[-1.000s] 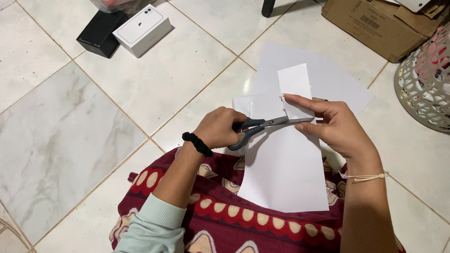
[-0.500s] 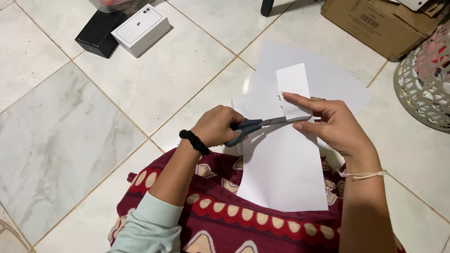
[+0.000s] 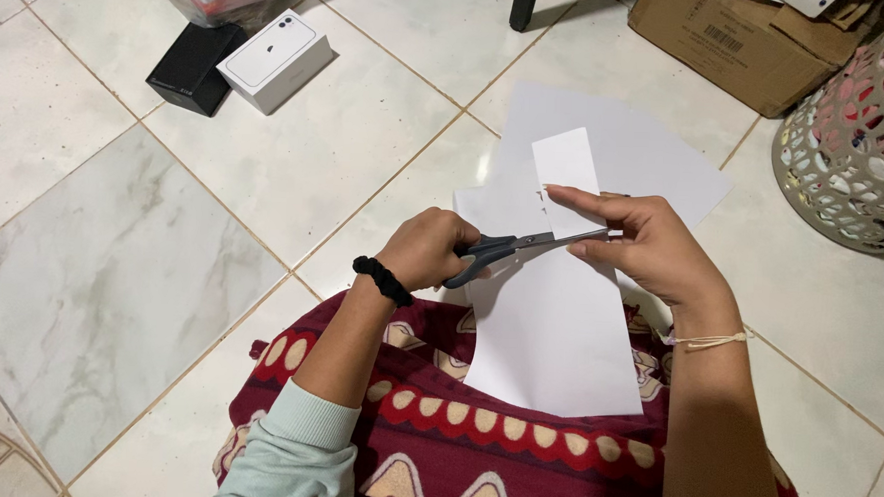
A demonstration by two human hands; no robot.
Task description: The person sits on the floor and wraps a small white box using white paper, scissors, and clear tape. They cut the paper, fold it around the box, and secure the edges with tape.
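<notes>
The left hand (image 3: 427,248) is closed around the dark handles of the scissors (image 3: 515,249), whose blades point across the white sheet (image 3: 556,341). The right hand (image 3: 648,246) pinches that sheet just beyond the blades, fingers together. The sheet hangs over the patterned red cloth (image 3: 474,446).

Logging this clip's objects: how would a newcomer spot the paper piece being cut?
Start at the wide white paper sheets lying on the pale tiled floor. Above them, the right hand pinches a narrow white paper strip upright while grey-handled scissors in the left hand meet it. Unlike the sheets, it is slim and lifted.
</notes>
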